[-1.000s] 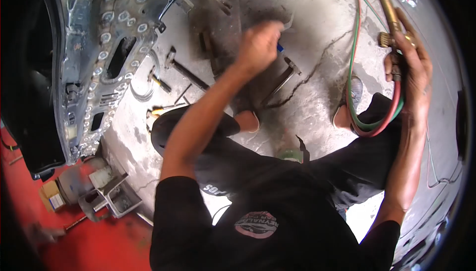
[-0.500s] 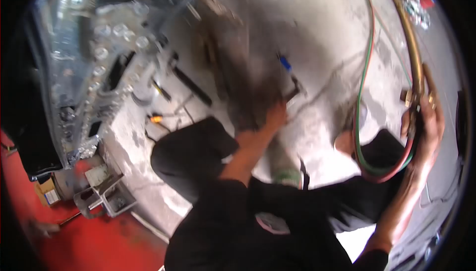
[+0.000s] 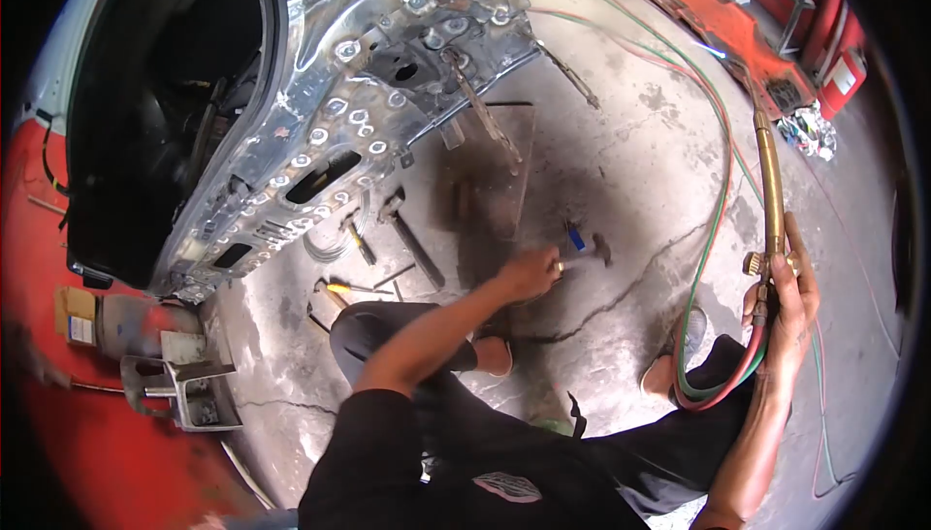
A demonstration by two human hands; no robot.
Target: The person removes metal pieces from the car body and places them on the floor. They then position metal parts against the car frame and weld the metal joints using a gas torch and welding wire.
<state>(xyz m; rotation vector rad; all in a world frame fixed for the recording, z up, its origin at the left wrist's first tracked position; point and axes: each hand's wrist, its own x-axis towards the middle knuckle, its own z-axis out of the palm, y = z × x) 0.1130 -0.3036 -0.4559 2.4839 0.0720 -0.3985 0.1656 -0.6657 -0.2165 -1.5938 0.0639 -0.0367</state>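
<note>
My left hand [image 3: 530,275] is closed around the handle end of a hammer [image 3: 601,252], low over the concrete floor. A small blue-handled object [image 3: 576,239] lies just beyond the hammer. My right hand [image 3: 790,292] grips a brass gas torch [image 3: 771,171] by its valve end, held upright at the right. At the torch's far tip a bright bluish-white streak like a flame shows. Red and green hoses [image 3: 722,210] loop down from the torch. Ahead to the left stands a bare metal car body panel [image 3: 320,147] with many round weld marks.
On the floor near my left knee lie a dark-handled hammer [image 3: 417,249], a smaller hammer [image 3: 359,241] and a yellow-handled tool [image 3: 339,289]. A metal bracket [image 3: 204,396] sits on the red surface at left. A red metal frame [image 3: 713,31] is at back right.
The view has swung and sharpened, showing more of the panel and the torch tip. The left hand still holds the hammer, the right hand the torch.
</note>
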